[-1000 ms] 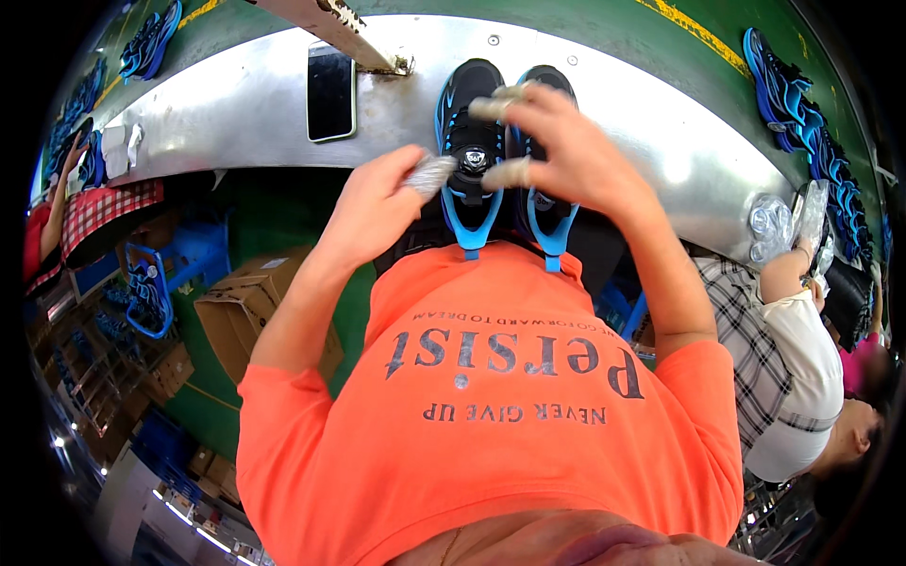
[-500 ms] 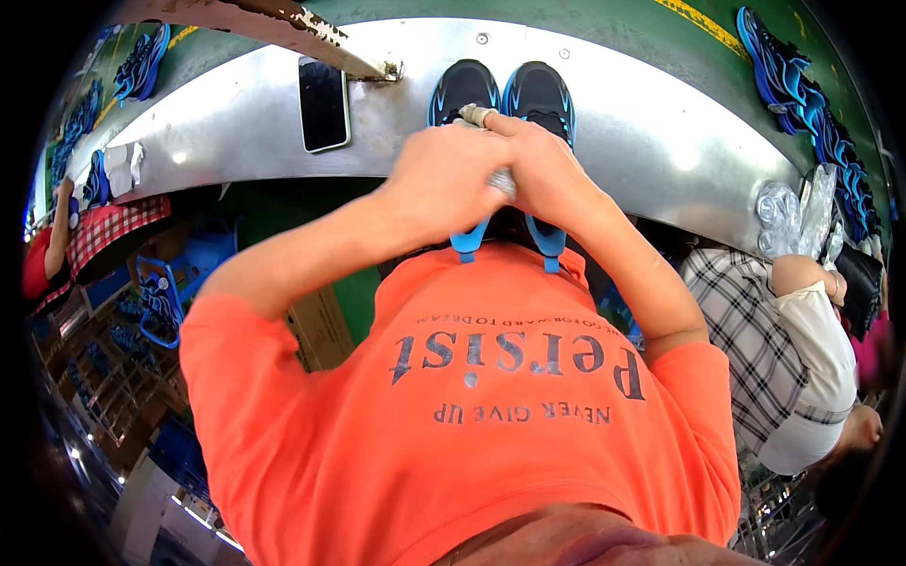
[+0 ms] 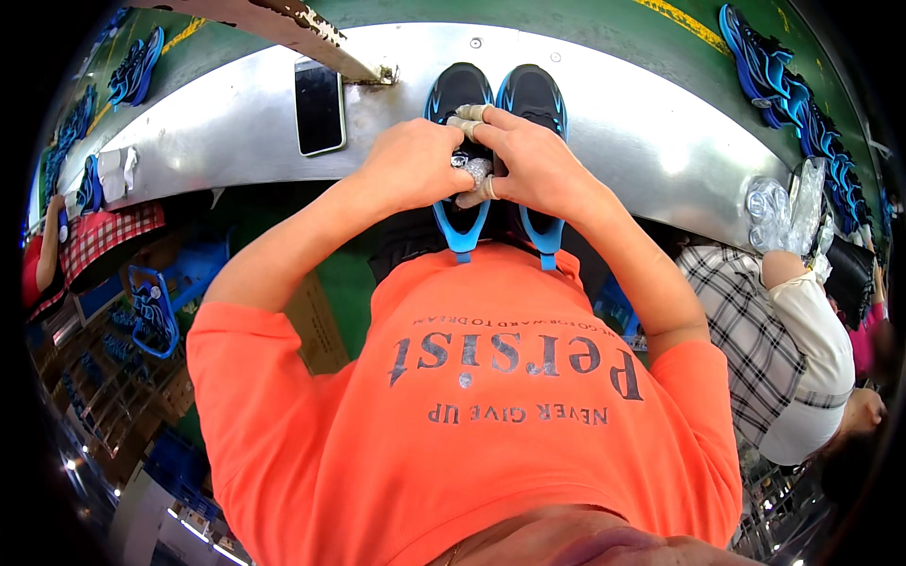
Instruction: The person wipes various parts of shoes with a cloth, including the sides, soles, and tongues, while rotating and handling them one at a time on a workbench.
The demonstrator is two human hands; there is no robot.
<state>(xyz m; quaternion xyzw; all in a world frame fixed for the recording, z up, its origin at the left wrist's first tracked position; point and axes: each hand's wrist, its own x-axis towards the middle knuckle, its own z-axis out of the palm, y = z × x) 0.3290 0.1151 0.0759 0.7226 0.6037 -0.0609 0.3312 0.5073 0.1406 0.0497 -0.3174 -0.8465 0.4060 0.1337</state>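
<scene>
Two black-and-blue sports shoes stand side by side on the metal bench, toes pointing away from me: the left shoe (image 3: 460, 85) and the right shoe (image 3: 532, 90). Over the left shoe's opening, my left hand (image 3: 411, 165) is closed, its fingertips at a crumpled pale grey wad (image 3: 478, 170), perhaps paper or plastic. My right hand (image 3: 533, 158) reaches across from the other side. Pale covers wrap its fingertips, which rest by the shoe's tongue; its thumb bends below the wad. Hands hide most of the left shoe's middle. Blue heel loops of both shoes point toward me.
A phone (image 3: 319, 108) lies on the metal bench (image 3: 642, 123), beside a rusty post (image 3: 330, 47). Clear plastic pieces (image 3: 769, 208) sit at the right end. More shoes (image 3: 783, 85) line the green surface beyond. People work at both sides; a blue chair (image 3: 156, 307) stands left.
My hands have drawn apart from their overlap above the shoes. The left moved leftward, the right slightly, uncovering part of the left shoe's opening and the pale wad.
</scene>
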